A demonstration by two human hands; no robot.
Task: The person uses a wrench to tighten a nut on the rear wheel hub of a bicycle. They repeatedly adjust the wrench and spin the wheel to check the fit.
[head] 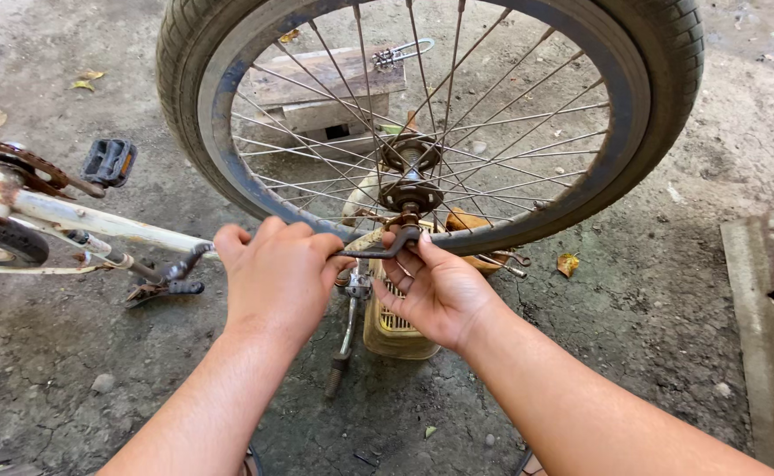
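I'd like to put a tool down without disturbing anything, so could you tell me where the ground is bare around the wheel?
Bare concrete lies right of the wheel, between its tyre and the corrugated sheet. Another patch lies lower left, below the white frame. It is crowded under the hub, where the left hand, right hand, wrench and yellow basket meet.

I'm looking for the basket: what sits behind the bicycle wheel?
Through the wheel spokes: a wooden block on the ground. The yellowish basket sits below; both hands cover its top.
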